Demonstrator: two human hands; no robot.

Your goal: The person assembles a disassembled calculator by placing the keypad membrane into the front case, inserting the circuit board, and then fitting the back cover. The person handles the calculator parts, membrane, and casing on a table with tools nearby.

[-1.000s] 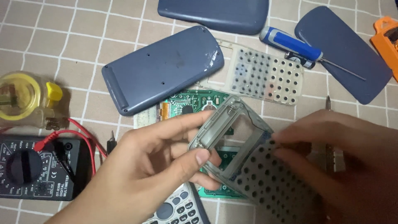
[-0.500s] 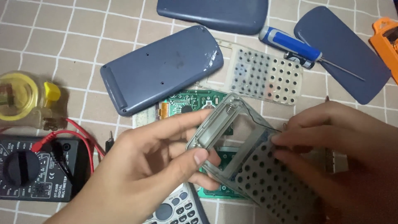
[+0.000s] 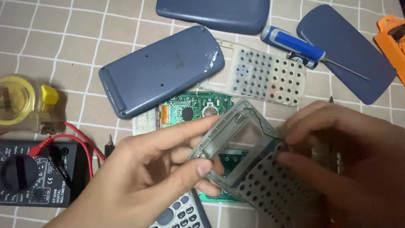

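Black multimeter w/ red lead (image 3: pixel 29 173) sits far left on the bench. Left hand (image 3: pixel 147 173) pinches the window end of a grey translucent perforated calculator front cover (image 3: pixel 249 164), held above the green circuit board (image 3: pixel 194 105). Right hand (image 3: pixel 341 160) grips its holed end, fingers closed on it.

Your right hand (image 3: pixel 337 160) slid toward 9 o'clock over the grey frame (image 3: pixel 249 164); your left hand's (image 3: pixel 156 169) thumb shifted slightly.
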